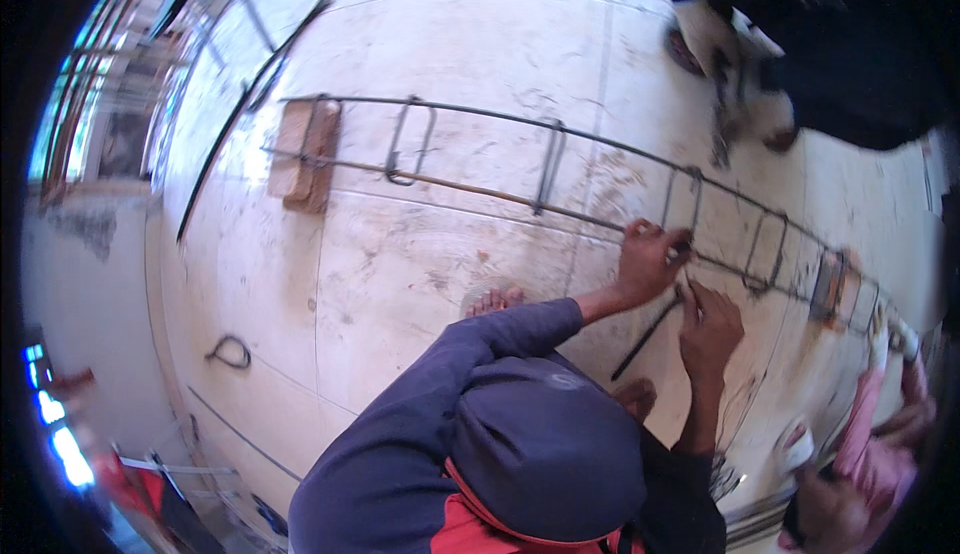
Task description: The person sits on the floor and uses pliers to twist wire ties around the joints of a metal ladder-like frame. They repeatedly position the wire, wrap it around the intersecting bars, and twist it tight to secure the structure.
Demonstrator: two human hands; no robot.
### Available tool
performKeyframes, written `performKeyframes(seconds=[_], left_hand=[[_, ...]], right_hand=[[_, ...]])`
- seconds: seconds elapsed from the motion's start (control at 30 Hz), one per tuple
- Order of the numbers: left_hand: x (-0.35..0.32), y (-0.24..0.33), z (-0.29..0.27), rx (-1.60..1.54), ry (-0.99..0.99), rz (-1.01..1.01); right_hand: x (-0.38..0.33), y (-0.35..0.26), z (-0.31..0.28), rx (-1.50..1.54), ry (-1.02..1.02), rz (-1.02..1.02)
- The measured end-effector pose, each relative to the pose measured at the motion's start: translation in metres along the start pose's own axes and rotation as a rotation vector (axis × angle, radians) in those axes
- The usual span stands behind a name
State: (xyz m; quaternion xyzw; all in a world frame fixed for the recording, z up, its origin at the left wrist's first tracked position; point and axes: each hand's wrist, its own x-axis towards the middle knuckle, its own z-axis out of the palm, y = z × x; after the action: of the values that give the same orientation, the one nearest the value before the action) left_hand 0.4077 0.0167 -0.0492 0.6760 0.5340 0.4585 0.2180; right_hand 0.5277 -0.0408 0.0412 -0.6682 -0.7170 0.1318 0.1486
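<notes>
A long, narrow rebar cage (490,197) of two visible bars joined by rectangular stirrups (550,167) runs across the floor, raised on blocks. My left hand (650,262) is closed at the lower bar, its fingers pinching where a stirrup meets it. Just right and nearer, my right hand (710,332) has its fingertips pressed together, pointing toward the left. Whatever lies between them is too small to make out. A dark rod (645,341) slants below, its bent upper end close to the right fingertips; I cannot tell whether they touch it.
A brick-like block (310,154) supports the cage's left end, another block (830,289) its right. One person in dark clothing (840,54) is at the far right; another in pink (875,434) grips the cage's right end. A bent bar (235,134) and wire loop (232,352) lie left.
</notes>
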Motion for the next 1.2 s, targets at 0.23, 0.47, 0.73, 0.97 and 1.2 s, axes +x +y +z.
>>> performKeyframes(seconds=[0.23,0.47,0.73,0.97,1.2], left_hand=[[-0.001,0.004,-0.02,-0.072,-0.044,0.169],[-0.006,-0.003,-0.001,0.055,-0.004,0.208],[-0.001,-0.006,0.004,0.118,0.038,0.256],[-0.002,-0.001,0.001,0.119,0.029,0.214],[0.003,0.003,-0.008,0.087,0.041,0.156]], right_hand=[[0.038,-0.042,-0.025,-0.249,-0.192,0.003],[0.029,-0.035,-0.022,-0.044,-0.048,-0.224],[0.01,0.028,-0.037,0.164,-0.074,-0.323],[-0.011,-0.07,-0.057,-0.196,-0.422,-0.022],[-0.019,-0.024,-0.19,-0.896,-0.42,0.092]])
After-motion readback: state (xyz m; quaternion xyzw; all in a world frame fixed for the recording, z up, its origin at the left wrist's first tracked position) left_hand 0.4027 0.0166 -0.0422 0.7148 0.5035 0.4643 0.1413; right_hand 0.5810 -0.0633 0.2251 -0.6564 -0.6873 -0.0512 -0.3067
